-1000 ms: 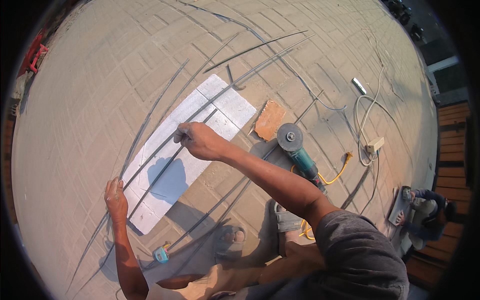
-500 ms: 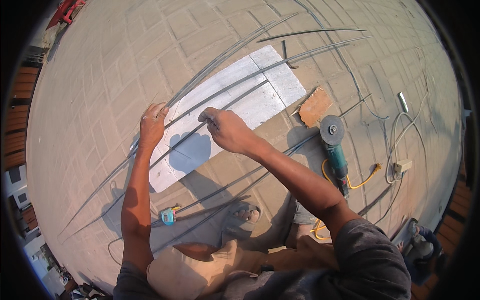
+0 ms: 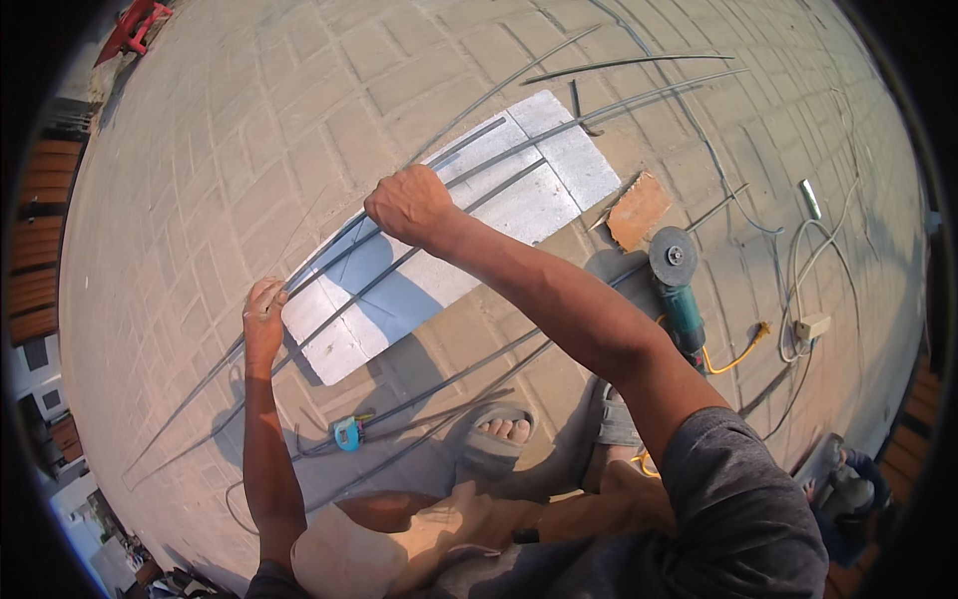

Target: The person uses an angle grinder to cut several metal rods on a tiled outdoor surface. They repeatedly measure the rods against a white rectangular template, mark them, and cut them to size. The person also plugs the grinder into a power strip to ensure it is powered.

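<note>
Crouching over the paving [image 3: 249, 120], the person has a sandalled foot [image 3: 496, 435] nearest, with a blue tape measure [image 3: 347, 432] just left of it. Beyond, the left hand [image 3: 263, 321] is closed on a thin steel rod [image 3: 329, 262] at the near left corner of a white board [image 3: 519, 205]. Farther along, the right hand [image 3: 409, 205] is fisted around the same rod over the board's middle. An angle grinder [image 3: 677, 285] lies off the board's right edge, beside a wood scrap [image 3: 637, 210].

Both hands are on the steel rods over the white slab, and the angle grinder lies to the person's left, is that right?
Not quite. The head view shows the grinder on the person's right. Both the left hand and right hand are indeed on the rods over the white slab.
</note>
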A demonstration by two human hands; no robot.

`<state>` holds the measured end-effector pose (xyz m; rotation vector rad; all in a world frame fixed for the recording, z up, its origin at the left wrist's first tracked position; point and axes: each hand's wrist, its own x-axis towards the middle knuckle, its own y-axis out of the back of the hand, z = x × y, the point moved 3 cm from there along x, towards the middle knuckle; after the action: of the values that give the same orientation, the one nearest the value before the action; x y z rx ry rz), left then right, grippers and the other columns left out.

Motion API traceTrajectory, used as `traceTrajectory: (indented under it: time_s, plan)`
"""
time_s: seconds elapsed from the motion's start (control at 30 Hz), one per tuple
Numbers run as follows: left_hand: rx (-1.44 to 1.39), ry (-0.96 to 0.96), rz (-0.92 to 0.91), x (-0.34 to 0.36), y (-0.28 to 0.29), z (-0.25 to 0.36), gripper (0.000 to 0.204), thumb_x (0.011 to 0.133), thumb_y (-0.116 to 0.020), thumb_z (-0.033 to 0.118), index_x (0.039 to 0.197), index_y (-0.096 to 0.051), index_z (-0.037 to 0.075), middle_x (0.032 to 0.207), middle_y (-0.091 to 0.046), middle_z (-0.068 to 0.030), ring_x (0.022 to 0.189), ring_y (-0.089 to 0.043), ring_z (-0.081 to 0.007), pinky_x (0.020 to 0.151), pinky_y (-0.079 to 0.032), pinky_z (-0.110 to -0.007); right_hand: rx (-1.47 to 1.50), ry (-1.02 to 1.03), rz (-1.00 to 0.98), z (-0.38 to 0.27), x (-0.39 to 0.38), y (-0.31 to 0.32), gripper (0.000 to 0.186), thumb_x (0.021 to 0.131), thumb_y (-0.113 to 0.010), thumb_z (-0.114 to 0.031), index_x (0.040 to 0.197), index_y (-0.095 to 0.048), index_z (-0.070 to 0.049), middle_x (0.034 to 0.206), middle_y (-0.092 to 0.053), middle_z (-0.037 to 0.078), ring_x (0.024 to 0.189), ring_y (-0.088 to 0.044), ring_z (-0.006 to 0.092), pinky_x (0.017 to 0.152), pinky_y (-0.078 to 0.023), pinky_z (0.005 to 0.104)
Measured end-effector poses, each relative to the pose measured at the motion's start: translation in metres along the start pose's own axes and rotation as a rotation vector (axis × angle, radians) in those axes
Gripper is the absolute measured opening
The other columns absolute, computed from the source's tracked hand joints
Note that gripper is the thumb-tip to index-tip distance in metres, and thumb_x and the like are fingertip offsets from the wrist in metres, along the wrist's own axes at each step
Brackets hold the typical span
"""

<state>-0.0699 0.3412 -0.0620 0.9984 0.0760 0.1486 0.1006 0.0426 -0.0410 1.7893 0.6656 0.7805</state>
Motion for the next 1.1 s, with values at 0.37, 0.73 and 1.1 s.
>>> traceTrajectory:
  time_s: [0.37, 0.73, 1.1]
  plan:
    - [-0.069, 0.022, -0.034, -0.004, -0.013, -0.01, 0.022, 0.095, -0.065, 0.01, 0.112, -0.073, -0.003, 0.11, -0.065, -0.0119, 0.109, -0.061, -0.0245, 0.098, -0.046, -0.032, -0.045, 0.034, 0.0, 0.002, -0.021, -0.033, 0.018, 0.083, -0.06, -0.017, 0.074, -0.075, -0.012, 0.081, -0.074, 0.012, 0.079, -0.074, 0.0287, 0.064, -0.057, 0.041]
    - [0.008, 0.085, 0.005, -0.005, -0.024, -0.004, 0.024, 0.094, -0.068, 0.012, 0.115, -0.074, 0.002, 0.109, -0.063, -0.0113, 0.106, -0.061, -0.0258, 0.095, -0.046, -0.034, 0.005, 0.026, -0.065, 0.015, -0.02, -0.036, 0.018, 0.083, -0.058, -0.014, 0.076, -0.075, -0.01, 0.085, -0.074, 0.013, 0.08, -0.074, 0.0312, 0.068, -0.058, 0.0425]
    - [0.315, -0.077, 0.153, -0.001, -0.031, 0.042, 0.037, 0.092, -0.07, 0.035, 0.122, -0.072, 0.014, 0.116, -0.065, -0.0064, 0.113, -0.061, -0.0272, 0.111, -0.035, -0.048, 0.07, 0.085, 0.014, 0.011, -0.019, -0.033, 0.017, 0.089, -0.064, -0.02, 0.083, -0.071, -0.006, 0.086, -0.071, 0.014, 0.078, -0.07, 0.0352, 0.067, -0.055, 0.0447]
